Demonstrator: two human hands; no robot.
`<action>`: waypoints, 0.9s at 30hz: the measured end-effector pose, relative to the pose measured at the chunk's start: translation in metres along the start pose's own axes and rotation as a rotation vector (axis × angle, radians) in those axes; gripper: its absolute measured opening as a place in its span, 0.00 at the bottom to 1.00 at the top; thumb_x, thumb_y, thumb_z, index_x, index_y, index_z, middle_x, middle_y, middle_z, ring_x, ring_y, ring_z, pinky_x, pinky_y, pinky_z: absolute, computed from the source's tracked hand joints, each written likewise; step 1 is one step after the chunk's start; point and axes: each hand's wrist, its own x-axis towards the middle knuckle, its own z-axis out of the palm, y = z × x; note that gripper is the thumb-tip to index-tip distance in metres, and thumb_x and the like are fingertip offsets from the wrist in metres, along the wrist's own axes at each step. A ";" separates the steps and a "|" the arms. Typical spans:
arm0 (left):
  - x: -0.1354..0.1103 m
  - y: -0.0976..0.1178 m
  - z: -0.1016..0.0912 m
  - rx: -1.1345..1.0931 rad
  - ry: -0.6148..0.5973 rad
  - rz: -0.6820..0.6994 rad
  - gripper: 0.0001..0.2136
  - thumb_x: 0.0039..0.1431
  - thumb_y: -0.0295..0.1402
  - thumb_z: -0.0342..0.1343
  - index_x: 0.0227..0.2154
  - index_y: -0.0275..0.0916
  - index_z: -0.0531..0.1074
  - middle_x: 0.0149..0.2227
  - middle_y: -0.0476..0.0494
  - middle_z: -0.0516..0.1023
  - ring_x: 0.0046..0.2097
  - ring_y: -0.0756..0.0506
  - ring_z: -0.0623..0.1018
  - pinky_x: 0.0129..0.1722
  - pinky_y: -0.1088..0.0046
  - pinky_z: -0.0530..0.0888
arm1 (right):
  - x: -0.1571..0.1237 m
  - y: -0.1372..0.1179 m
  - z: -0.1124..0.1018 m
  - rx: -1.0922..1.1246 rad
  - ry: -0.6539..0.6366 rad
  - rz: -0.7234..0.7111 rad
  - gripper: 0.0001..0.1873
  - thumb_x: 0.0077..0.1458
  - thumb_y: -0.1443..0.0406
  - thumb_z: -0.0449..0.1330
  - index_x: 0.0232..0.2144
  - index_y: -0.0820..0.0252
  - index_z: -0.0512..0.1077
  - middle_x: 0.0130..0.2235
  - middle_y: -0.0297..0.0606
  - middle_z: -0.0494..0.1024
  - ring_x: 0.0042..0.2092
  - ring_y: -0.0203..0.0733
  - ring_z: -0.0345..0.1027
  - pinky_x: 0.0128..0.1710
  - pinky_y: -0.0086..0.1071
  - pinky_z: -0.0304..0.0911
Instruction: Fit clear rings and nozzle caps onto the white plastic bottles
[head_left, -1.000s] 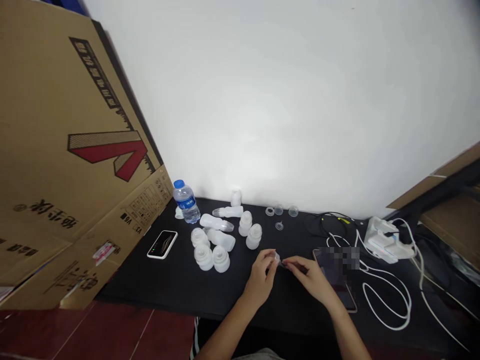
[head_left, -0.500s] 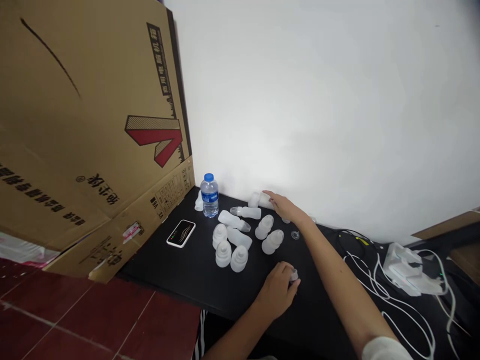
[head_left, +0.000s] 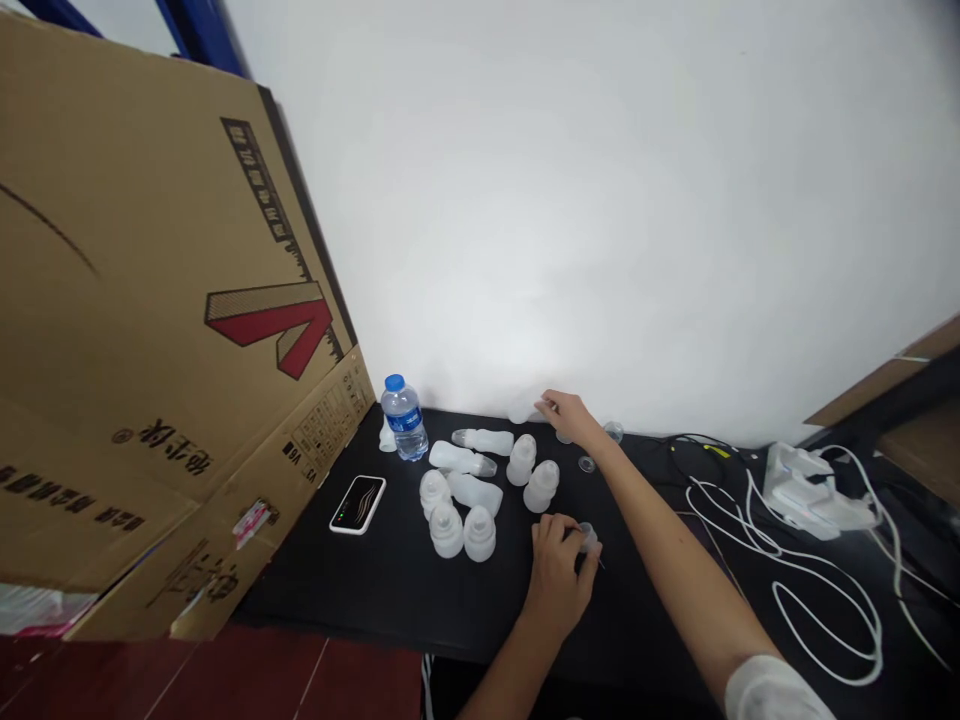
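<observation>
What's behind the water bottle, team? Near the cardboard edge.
A frosted white plastic piece shows at the left of the water bottle, against the wall. The bottle covers the rest, so its full shape can't be seen.

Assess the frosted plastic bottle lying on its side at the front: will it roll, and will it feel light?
The frosted plastic bottle will probably roll if pushed, since its rounded body lies on its side. It is likely light for its size: the cloudy plastic looks thin. Its smooth-looking surface may be slightly slippery.

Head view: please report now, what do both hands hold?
Left hand pinching small clear piece. Right hand at white bottle by wall. White bottles standing between hands.
</observation>
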 end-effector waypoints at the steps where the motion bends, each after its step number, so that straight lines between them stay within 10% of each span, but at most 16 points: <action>1: 0.000 0.001 -0.001 -0.004 0.007 -0.006 0.04 0.69 0.28 0.59 0.39 0.42 0.78 0.45 0.39 0.78 0.48 0.36 0.76 0.48 0.53 0.73 | -0.020 0.007 -0.008 0.022 0.071 0.039 0.14 0.72 0.57 0.58 0.37 0.57 0.77 0.34 0.41 0.84 0.35 0.46 0.76 0.41 0.36 0.69; 4: 0.001 0.001 0.000 -0.005 0.014 -0.015 0.04 0.69 0.28 0.59 0.37 0.42 0.77 0.44 0.40 0.76 0.47 0.37 0.76 0.49 0.54 0.73 | -0.097 0.028 -0.019 0.121 0.255 0.178 0.25 0.74 0.46 0.51 0.42 0.59 0.77 0.33 0.43 0.84 0.32 0.47 0.77 0.36 0.38 0.72; 7: 0.000 0.000 0.001 -0.024 0.005 -0.026 0.05 0.71 0.33 0.59 0.38 0.43 0.78 0.43 0.41 0.76 0.47 0.37 0.77 0.50 0.54 0.74 | -0.182 0.042 -0.010 0.597 0.456 0.362 0.29 0.64 0.39 0.64 0.45 0.58 0.79 0.41 0.47 0.87 0.35 0.51 0.81 0.34 0.40 0.77; 11: -0.002 0.000 0.001 -0.103 -0.057 -0.026 0.08 0.74 0.37 0.56 0.40 0.42 0.78 0.45 0.40 0.75 0.49 0.38 0.78 0.54 0.54 0.75 | -0.258 0.038 0.015 0.922 0.454 0.488 0.29 0.59 0.45 0.72 0.55 0.56 0.78 0.56 0.52 0.85 0.45 0.56 0.85 0.45 0.46 0.82; 22: 0.001 -0.003 0.008 -0.180 -0.214 0.105 0.12 0.71 0.28 0.57 0.53 0.44 0.80 0.55 0.38 0.77 0.58 0.40 0.80 0.60 0.58 0.80 | -0.277 0.036 0.043 1.227 0.292 0.351 0.36 0.47 0.55 0.82 0.57 0.52 0.78 0.58 0.49 0.83 0.54 0.55 0.81 0.52 0.48 0.81; 27: 0.000 -0.009 0.011 -0.104 -0.147 0.128 0.13 0.68 0.25 0.57 0.52 0.44 0.77 0.54 0.38 0.77 0.56 0.40 0.81 0.56 0.58 0.81 | -0.281 0.032 0.044 1.054 0.302 0.334 0.28 0.58 0.54 0.76 0.57 0.54 0.77 0.55 0.47 0.83 0.55 0.53 0.79 0.55 0.46 0.79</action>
